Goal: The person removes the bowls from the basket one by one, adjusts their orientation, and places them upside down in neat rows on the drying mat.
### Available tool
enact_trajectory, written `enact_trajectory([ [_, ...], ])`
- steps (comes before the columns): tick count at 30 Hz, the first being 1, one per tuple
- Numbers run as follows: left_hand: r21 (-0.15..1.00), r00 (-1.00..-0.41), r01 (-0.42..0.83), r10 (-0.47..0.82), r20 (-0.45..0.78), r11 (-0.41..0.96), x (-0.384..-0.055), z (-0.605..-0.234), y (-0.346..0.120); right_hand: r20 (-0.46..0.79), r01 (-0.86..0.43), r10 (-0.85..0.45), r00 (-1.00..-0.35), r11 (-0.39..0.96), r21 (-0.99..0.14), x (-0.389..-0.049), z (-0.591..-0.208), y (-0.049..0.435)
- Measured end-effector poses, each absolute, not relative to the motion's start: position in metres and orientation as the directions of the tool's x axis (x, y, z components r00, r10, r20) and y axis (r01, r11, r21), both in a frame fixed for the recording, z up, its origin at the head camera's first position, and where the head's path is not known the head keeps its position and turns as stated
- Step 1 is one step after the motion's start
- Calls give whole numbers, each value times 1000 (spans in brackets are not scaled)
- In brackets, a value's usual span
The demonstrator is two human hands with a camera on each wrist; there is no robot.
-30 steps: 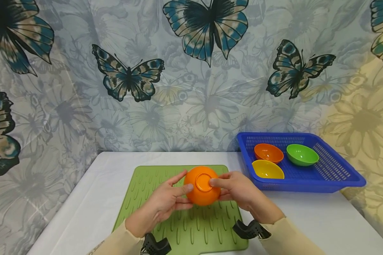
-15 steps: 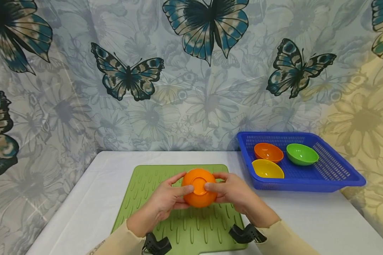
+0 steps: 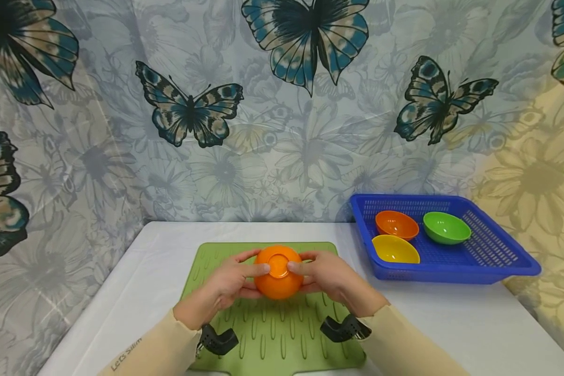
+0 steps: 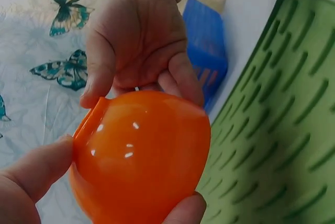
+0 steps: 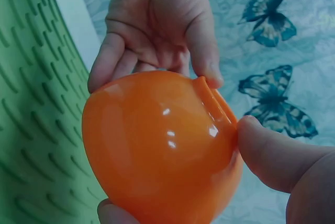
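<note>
Left hand and right hand, half-curled, are pinching orange bowl at nine and three o'clock; uneven grip could be causing slippage.

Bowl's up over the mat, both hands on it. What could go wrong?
Slip: the orange bowl looks glossy and might slide from the fingers.
Tilt: left hand and right hand share it; one releasing first could swing it.
Roll: base facing the head camera, it may roll if dropped on the green mat.
</note>
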State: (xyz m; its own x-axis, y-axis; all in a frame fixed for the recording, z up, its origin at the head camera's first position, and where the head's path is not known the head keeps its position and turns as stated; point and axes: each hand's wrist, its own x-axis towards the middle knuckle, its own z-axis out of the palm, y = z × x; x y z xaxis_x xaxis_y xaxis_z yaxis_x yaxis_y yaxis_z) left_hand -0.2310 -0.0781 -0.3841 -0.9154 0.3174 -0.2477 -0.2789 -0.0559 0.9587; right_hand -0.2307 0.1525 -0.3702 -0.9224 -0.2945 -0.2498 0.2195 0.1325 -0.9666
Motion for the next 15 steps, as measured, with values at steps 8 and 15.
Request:
enact_trajectory([
  [8, 949, -919, -315, 243, -309, 15, -256, -366, -115, -303, 286, -341, -890, 99, -953, -269, -366, 117],
  [15, 943, -918, -319, 214, -333, 97, -281, -359, -152, -308, 310, -319, -897, 44, -950, -297, -371, 75],
])
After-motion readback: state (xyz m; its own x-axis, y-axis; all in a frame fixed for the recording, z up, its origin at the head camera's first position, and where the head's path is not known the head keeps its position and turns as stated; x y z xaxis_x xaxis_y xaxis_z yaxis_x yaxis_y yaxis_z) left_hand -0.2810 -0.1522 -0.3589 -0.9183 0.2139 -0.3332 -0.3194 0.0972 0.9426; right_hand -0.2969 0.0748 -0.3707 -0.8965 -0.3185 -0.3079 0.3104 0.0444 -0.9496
